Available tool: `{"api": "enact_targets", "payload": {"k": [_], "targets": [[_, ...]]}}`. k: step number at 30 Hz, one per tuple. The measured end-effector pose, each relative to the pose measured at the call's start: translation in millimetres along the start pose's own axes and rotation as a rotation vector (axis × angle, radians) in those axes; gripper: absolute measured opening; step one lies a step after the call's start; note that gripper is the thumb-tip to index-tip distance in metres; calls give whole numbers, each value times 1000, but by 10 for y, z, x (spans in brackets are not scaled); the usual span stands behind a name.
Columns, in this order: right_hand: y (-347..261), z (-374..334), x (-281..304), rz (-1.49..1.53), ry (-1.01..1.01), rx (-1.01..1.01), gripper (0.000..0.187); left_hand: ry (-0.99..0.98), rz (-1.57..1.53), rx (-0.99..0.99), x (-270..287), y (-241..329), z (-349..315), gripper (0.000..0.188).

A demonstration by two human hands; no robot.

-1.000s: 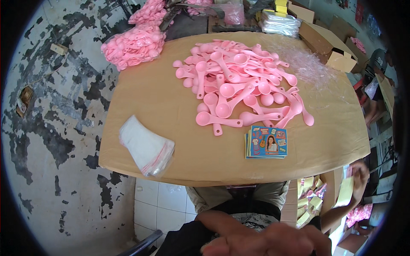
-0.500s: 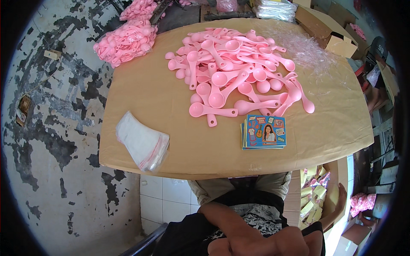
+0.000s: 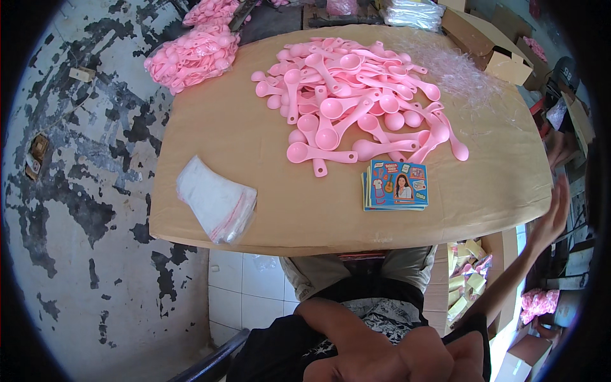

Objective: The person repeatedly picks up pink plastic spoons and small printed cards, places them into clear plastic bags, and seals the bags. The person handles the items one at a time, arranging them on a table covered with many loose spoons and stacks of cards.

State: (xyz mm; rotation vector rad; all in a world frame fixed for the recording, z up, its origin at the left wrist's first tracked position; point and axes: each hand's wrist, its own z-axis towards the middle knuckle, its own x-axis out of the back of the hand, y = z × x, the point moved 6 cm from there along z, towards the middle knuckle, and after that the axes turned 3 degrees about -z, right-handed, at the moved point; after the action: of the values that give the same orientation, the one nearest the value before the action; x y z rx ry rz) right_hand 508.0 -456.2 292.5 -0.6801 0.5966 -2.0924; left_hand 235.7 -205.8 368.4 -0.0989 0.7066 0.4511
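My right hand (image 3: 556, 209) is raised just past the table's right edge, fingers stretched and holding nothing. My left arm folds across my chest, and my left hand (image 3: 388, 366) is close at the lower edge, its fingers too cut off to read. A loose pile of pink plastic measuring spoons (image 3: 344, 100) covers the far middle of the table (image 3: 305, 219). In front of it lies a small stack of blue printed cards (image 3: 396, 186). At the near left is a sheaf of clear plastic bags (image 3: 213, 196). Neither hand touches these.
A bulging bag of pink spoons (image 3: 194, 57) sits at the far left corner. Crumpled clear film (image 3: 455, 67) and an open cardboard box (image 3: 487, 44) are at the far right. By my right side, a carton (image 3: 503, 251) holds yellowish packed pieces. A peeling wall (image 3: 89, 254) stands left.
My right hand has risen from beside the carton to the table's right edge, its arm straightening. My left arm stays folded. The view has shifted slightly; the spoons, cards and bags keep their arrangement.
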Motion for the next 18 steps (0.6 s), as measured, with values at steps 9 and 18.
{"api": "enact_targets", "payload": {"k": [9,18], "targets": [[-2085,-533,-1463,537,-748,509,25,-9,-46,-46,-81,89,-37,53],[-3765,-2031,-2623,526,-1429,977,40,-27,-85,-44,-175,-17,-53,59]]}}
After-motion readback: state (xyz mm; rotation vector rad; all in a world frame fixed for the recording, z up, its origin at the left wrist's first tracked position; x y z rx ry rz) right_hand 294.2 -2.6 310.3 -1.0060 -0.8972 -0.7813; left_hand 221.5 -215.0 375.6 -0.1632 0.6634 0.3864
